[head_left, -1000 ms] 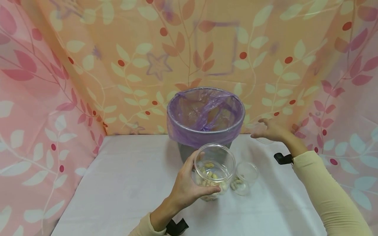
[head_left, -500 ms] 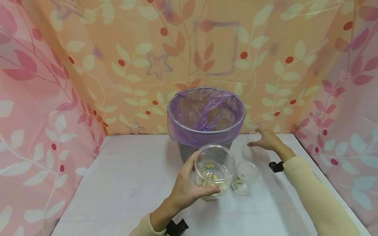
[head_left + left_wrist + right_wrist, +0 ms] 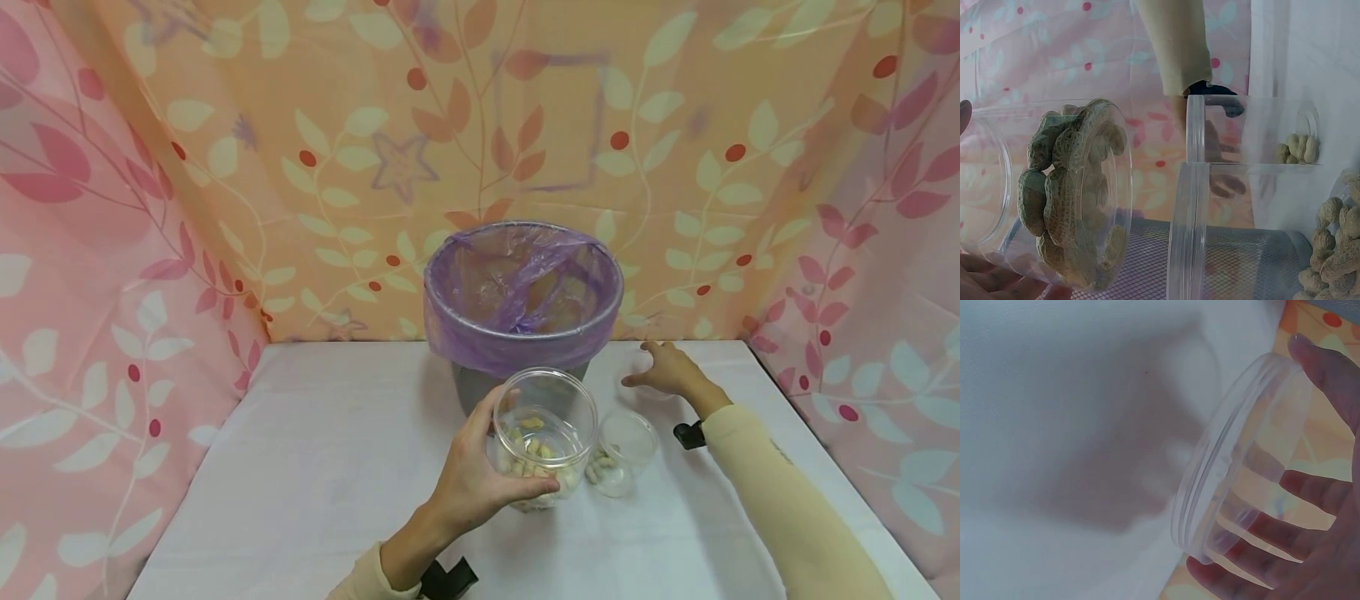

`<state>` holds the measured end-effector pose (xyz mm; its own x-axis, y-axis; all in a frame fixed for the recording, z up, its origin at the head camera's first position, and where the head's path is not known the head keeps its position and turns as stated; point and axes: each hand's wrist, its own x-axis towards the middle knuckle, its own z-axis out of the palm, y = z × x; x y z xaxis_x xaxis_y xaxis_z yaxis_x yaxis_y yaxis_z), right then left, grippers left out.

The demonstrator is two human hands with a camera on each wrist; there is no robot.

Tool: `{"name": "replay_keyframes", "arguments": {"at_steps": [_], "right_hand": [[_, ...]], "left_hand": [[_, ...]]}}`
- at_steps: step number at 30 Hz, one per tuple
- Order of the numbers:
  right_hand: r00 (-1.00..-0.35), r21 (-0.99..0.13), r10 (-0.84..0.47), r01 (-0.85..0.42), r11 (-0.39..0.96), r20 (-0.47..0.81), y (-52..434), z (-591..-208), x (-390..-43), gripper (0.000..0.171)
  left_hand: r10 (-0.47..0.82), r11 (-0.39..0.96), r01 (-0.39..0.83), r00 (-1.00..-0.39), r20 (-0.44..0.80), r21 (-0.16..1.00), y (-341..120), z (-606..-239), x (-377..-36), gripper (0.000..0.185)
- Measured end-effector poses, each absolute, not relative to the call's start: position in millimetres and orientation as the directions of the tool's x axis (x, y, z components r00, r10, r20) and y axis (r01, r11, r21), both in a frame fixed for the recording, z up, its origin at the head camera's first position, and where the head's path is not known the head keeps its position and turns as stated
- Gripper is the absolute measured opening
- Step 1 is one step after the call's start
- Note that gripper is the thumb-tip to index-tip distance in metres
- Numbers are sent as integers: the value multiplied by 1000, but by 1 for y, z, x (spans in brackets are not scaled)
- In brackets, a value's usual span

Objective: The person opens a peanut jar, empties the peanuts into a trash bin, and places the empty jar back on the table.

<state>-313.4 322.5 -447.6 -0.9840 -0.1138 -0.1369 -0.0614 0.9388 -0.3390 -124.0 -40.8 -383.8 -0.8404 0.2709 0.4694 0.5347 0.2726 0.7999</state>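
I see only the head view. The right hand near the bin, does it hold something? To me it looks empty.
Observer: It is not empty. In the right wrist view the right hand holds a clear round lid, with its fingers around the rim.
Operator: And what is inside the big jar? I see only pale pieces.
Observer: The left wrist view shows peanuts in their shells. The left hand grips that jar.
Operator: Is the bin solid under the purple bag?
Observer: No. In the left wrist view its wall is fine mesh.
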Motion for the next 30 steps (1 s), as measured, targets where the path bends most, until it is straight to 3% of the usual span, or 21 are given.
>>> {"name": "replay_keyframes", "arguments": {"at_steps": [30], "right_hand": [[-979,-287,-66,-8,958,-192,321,-474,-315,100]], "left_hand": [[283,249,533,-839,465,809,-42,-386,-125,107]]}}
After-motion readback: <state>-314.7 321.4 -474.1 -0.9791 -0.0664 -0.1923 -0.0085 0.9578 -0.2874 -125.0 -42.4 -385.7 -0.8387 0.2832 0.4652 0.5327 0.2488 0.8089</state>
